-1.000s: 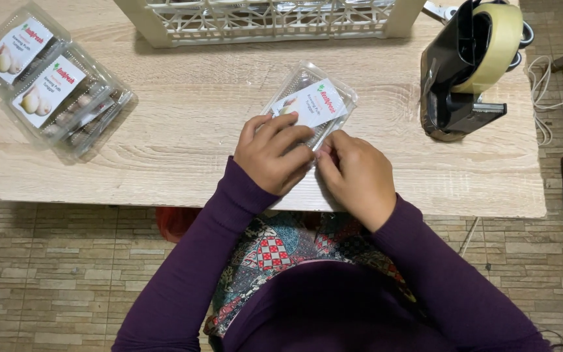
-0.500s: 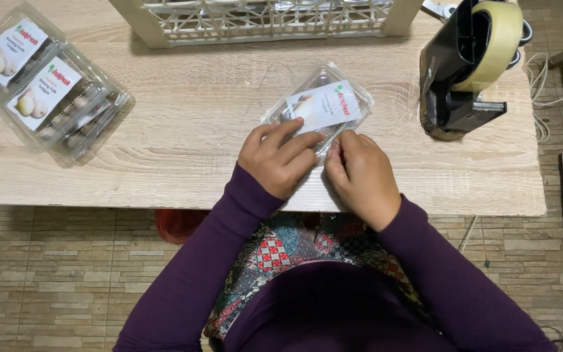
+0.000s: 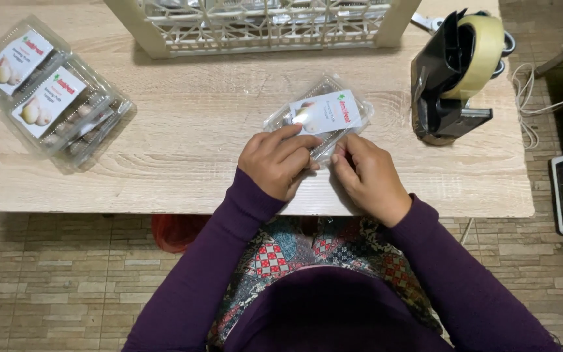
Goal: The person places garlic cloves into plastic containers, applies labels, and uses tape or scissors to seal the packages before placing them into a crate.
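Well, the light wood-grain table took up most of the view, w/ a white lattice crate at its far edge. Far left lay two clear plastic packs, side by side, each w/ a white label. A black tape dispenser w/ a pale roll stood at right. Near the front edge, approx. mid-table, sat the clear clamshell pack, tilted, shiny, w/ a white label on its lid showing a pale rounded item. Left hand curled over its near corner, fingers pressed on the plastic; right hand pinched the near edge beside it, fingertips closed on the rim.
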